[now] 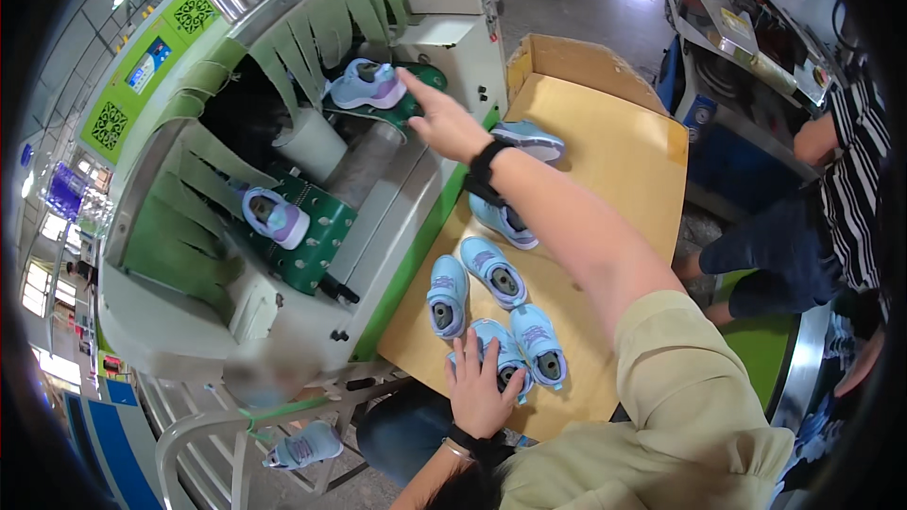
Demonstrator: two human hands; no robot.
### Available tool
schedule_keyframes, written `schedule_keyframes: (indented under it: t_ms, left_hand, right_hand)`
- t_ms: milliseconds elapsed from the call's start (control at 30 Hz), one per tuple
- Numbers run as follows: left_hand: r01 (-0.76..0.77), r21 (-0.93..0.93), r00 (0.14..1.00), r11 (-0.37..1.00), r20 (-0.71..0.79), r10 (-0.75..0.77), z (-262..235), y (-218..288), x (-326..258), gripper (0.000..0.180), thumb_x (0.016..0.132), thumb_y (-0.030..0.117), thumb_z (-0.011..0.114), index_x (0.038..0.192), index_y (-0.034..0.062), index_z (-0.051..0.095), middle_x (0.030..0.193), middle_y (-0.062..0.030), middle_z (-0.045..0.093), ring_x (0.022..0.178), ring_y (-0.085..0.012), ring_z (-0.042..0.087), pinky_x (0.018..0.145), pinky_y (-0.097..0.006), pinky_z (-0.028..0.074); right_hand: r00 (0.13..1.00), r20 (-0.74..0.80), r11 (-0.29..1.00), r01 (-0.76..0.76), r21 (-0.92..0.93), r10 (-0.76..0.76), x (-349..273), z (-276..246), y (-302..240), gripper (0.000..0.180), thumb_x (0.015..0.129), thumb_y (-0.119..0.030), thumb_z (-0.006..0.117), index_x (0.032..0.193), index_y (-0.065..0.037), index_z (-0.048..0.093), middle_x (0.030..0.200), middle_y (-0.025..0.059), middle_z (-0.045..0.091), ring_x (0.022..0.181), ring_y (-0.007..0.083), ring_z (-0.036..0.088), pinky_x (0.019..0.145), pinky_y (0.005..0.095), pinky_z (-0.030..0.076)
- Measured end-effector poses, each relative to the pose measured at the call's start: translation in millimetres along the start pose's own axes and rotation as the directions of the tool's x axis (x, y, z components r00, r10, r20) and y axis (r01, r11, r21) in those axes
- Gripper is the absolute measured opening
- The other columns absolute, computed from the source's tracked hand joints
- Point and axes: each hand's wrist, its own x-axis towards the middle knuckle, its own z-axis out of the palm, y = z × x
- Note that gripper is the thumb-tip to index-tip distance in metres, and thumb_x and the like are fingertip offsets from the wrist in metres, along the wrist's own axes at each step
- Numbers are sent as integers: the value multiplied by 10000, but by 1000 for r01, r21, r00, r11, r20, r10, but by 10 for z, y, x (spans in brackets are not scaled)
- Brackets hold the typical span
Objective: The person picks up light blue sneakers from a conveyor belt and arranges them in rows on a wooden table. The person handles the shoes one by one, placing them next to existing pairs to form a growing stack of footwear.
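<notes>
Right hand (444, 118) reaches out, fingers loose, beside the blue shoe (366, 85) on the green conveyor (416, 99); left hand (480, 387) lies flat on a counter (605, 161) shoe (510, 354). Best grasp it mid-body.

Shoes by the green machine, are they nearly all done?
Probably not, it looks early. One lilac shoe already lies on a green belt inside the machine. The right hand is open, reaching to a blue shoe higher up. About six more wait on the tan table, where the left hand lies flat on a front shoe.
</notes>
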Motion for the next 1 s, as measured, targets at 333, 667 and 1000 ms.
schedule_keyframes:
  t_ms: [333, 667, 1000]
  left_hand:
    - [-23, -46, 999, 999, -24, 22, 33, 19, 63, 626, 883, 430, 756, 1374, 67, 618, 1599, -247, 397, 1471, -488, 362, 1143, -632, 330]
    - [-44, -6, 998, 999, -34, 44, 67, 41, 75, 611, 889, 422, 743, 1360, 56, 613, 1592, -238, 415, 1469, -494, 361, 1157, -620, 310]
    - [-60, 45, 997, 997, -46, 62, 42, 63, 77, 584, 890, 374, 735, 1358, 46, 618, 1558, -251, 445, 1466, -477, 365, 1169, -572, 317]
  right_hand:
    - [729, -109, 731, -682, -28, 676, -1845, -1405, 1301, 557, 911, 27, 676, 1442, -82, 548, 1410, 207, 606, 1259, 410, 605, 1084, 452, 475]
    - [863, 43, 728, -397, -560, 504, -2955, -2284, 838, 540, 984, -7, 573, 1510, -102, 495, 1476, 179, 544, 1293, 336, 583, 1070, 386, 488]
    - [753, -238, 789, -568, 235, 613, -2989, -1144, 429, 779, 1006, -281, 695, 1591, 34, 289, 1612, 275, 336, 1478, 351, 406, 1210, 425, 343]
